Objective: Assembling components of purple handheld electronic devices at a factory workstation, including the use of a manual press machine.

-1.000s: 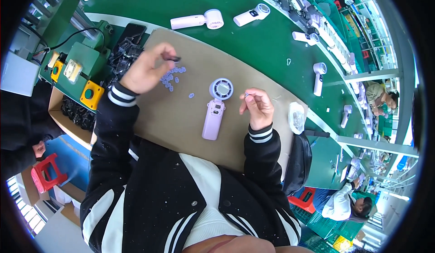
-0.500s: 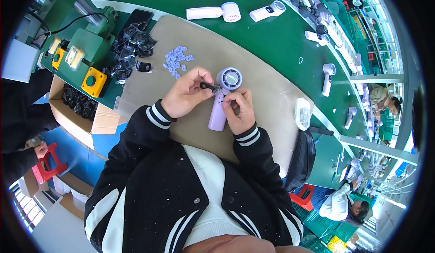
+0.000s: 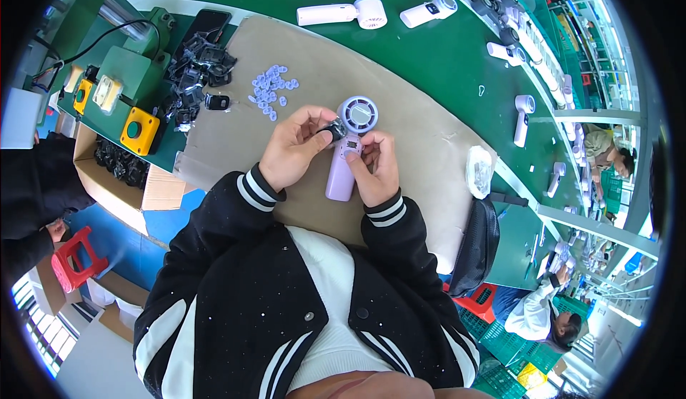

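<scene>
A lilac handheld fan (image 3: 341, 177) lies on the brown mat before me, its round grille head pointing away. My left hand (image 3: 288, 151) is closed in a pinch on a small black cover (image 3: 334, 129) with shiny film about it, beside the fan's neck. Fingers and thumb of my right hand (image 3: 379, 169) grip the upper handle from the right, the thumb near a small recess with a dark part in it. Beyond my left hand lie a loose cluster of small lilac plastic pieces (image 3: 269, 84) and a heap of black covers (image 3: 196, 77).
At the left stands a green press with a yellow button box (image 3: 139, 131); below it is a carton (image 3: 164, 188) of black parts. White fans (image 3: 329, 15) lie along the green bench. A clear plastic bag (image 3: 479, 171) and a black bag (image 3: 475, 238) are at the right.
The black cover in my left hand has turned and moved slightly. My right thumb has shifted onto the handle, and the recess shows more plainly.
</scene>
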`<move>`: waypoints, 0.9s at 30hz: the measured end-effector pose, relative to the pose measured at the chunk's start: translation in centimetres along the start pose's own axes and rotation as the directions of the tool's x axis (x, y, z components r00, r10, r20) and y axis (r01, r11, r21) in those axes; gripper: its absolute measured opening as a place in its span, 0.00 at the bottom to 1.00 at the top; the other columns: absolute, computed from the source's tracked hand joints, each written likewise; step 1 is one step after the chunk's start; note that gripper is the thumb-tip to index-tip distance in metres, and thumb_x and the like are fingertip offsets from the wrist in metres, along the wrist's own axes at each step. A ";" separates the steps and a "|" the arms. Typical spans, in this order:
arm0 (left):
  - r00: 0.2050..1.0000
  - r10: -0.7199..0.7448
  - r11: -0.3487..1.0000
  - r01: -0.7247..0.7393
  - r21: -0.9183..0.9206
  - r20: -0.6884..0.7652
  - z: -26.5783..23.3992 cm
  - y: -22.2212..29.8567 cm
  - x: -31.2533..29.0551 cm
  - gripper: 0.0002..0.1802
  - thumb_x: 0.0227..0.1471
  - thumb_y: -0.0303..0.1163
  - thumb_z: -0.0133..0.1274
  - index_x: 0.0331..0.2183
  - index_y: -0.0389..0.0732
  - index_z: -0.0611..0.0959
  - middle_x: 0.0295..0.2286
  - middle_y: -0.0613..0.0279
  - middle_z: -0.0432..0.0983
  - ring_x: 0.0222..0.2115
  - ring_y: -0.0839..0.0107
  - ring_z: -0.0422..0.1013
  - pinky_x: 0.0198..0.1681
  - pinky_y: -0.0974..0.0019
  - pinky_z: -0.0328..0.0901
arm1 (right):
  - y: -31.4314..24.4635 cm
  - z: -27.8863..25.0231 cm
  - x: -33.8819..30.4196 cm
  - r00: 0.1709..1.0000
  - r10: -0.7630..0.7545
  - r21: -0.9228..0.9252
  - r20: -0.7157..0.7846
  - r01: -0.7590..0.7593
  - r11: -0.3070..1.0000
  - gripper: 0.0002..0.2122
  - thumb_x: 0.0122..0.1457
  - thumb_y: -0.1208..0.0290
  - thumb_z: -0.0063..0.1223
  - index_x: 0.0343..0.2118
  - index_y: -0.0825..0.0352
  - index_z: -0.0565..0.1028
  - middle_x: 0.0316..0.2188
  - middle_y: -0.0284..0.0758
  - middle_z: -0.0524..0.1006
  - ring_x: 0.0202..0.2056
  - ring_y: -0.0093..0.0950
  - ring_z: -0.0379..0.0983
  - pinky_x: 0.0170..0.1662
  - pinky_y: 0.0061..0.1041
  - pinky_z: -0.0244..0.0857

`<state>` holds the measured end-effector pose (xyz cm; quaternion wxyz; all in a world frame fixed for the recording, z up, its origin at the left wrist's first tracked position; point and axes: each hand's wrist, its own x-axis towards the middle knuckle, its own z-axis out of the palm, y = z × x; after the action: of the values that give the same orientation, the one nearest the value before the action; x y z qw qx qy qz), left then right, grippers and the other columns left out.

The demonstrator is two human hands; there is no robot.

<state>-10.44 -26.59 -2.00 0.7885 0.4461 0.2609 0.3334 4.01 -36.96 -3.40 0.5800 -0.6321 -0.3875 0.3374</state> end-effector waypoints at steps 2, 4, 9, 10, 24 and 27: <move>1.000 -0.013 0.999 0.012 -0.050 -0.021 0.3 -0.1 -0.3 0.14 0.53 0.14 0.50 0.40 0.40 0.76 0.34 0.66 0.70 0.34 0.79 0.64 0.39 0.77 0.62 | 0.0 -0.2 0.1 0.999 0.033 0.086 -0.012 -0.032 0.996 0.07 0.53 0.81 0.55 0.34 0.65 0.72 0.34 0.31 0.67 0.31 0.22 0.60 0.36 0.18 0.58; 1.000 -0.022 0.998 0.023 -0.060 0.020 0.6 -0.2 -0.7 0.12 0.53 0.15 0.51 0.39 0.40 0.78 0.33 0.66 0.70 0.32 0.79 0.64 0.37 0.77 0.60 | -0.6 -0.6 0.2 1.000 -0.006 0.077 0.028 0.004 0.997 0.06 0.53 0.80 0.55 0.33 0.65 0.72 0.31 0.30 0.68 0.29 0.21 0.60 0.34 0.18 0.58; 0.998 -0.019 0.979 0.007 0.205 0.057 0.8 0.3 -0.9 0.08 0.53 0.18 0.53 0.36 0.39 0.79 0.33 0.66 0.71 0.32 0.77 0.64 0.37 0.75 0.60 | -0.9 -1.8 0.5 0.993 -0.039 0.006 0.111 0.038 0.999 0.05 0.55 0.78 0.56 0.32 0.67 0.71 0.25 0.28 0.70 0.25 0.20 0.61 0.31 0.18 0.58; 0.998 -0.009 0.941 -0.011 0.338 0.057 0.8 0.5 -0.9 0.07 0.53 0.19 0.54 0.35 0.39 0.79 0.34 0.65 0.71 0.33 0.75 0.64 0.39 0.73 0.60 | -0.8 -2.1 0.6 0.990 -0.036 -0.025 0.135 0.040 0.999 0.05 0.55 0.78 0.57 0.32 0.67 0.71 0.23 0.28 0.70 0.24 0.20 0.61 0.30 0.18 0.58; 0.922 0.334 0.036 -0.220 0.975 0.195 1.3 -0.2 -0.5 0.13 0.52 0.41 0.54 0.37 0.47 0.85 0.31 0.66 0.72 0.33 0.65 0.62 0.39 0.59 0.52 | -1.7 -1.9 0.7 0.974 0.159 -0.290 0.159 -0.108 0.951 0.12 0.60 0.71 0.55 0.44 0.66 0.70 0.20 0.31 0.72 0.19 0.22 0.63 0.24 0.20 0.60; 0.927 0.344 0.112 -0.201 0.973 0.152 1.7 -0.5 -0.1 0.15 0.53 0.39 0.53 0.41 0.45 0.83 0.34 0.63 0.74 0.33 0.65 0.64 0.39 0.59 0.52 | -2.3 -1.6 0.6 0.954 0.258 -0.196 0.151 -0.227 0.954 0.13 0.64 0.72 0.49 0.50 0.66 0.69 0.28 0.33 0.75 0.23 0.23 0.68 0.29 0.21 0.65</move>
<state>-9.15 -27.77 -1.66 0.2249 0.8662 0.3697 0.2499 5.51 -37.10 -0.95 0.4395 -0.6918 -0.3842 0.4250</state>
